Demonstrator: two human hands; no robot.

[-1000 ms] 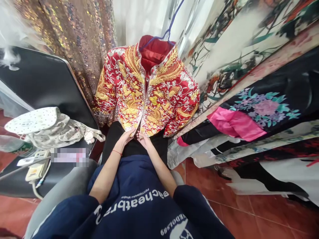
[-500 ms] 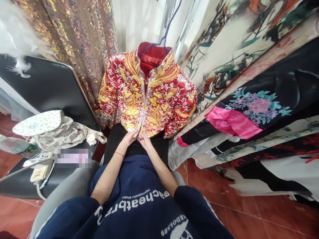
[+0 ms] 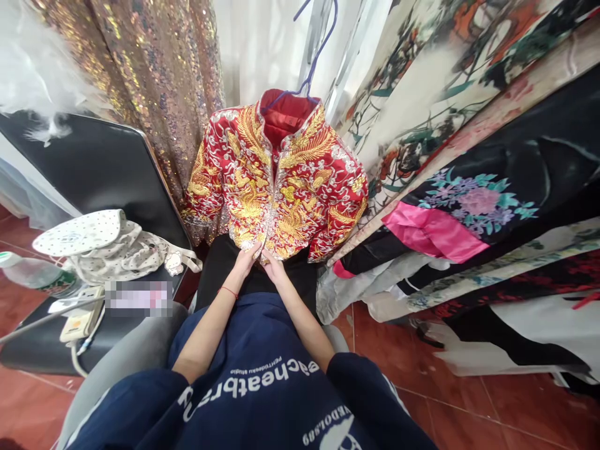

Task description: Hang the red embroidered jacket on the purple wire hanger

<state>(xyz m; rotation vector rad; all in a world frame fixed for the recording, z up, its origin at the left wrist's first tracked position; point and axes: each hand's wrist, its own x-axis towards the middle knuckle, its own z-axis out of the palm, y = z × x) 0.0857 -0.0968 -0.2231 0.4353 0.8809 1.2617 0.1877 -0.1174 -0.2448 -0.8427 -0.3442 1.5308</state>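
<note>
A red jacket [image 3: 300, 187] with gold and silver embroidery hangs in front of me on a purple wire hanger [image 3: 313, 65]. Its stand-up collar spreads at the neck, and the front edges meet lower down. My left hand [image 3: 244, 259] pinches the bottom hem just left of the front opening. On the other side of that opening, my right hand [image 3: 272, 265] has its fingers closed on the hem. The fingertips of both hands are partly hidden by the cloth. Black fabric [image 3: 218, 269] lies across my lap under the jacket.
To the left, a black chair [image 3: 94, 169] bears a dotted white bag [image 3: 135, 250] and a power strip [image 3: 82, 319]. A plastic bottle [image 3: 35, 272] is beside them. Sequined cloth [image 3: 154, 75] hangs behind. Several garments, one black with flowers [image 3: 482, 200], hang close on the right.
The jacket's collar and hanger sit slightly lower in view, and its upper part leans a little toward me. Both hands keep their hold at the hem.
</note>
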